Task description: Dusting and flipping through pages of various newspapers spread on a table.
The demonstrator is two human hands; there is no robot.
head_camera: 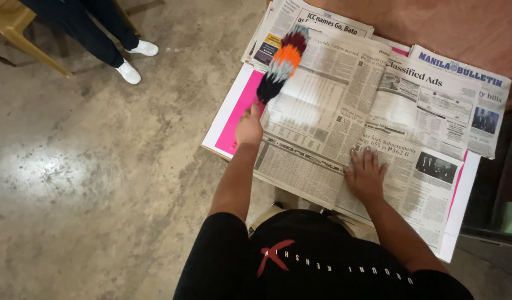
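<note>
From the head view, my left hand (pixel 249 126) is closed around the handle of a feather duster (pixel 282 62). Its fluffy head, banded in black, grey, orange and dark red, lies over the newspapers (pixel 334 105), pointing away from me. My right hand (pixel 365 175) is open and pressed flat, fingers spread, on the newspapers at the near side. The newspapers cover most of the surface (pixel 458 214), and a pink sheet (pixel 237 114) shows under them by my left hand. On the concrete floor (pixel 100 166), another person's legs with white shoes (pixel 136 60) stand beside a yellow chair (pixel 14 30).
</note>
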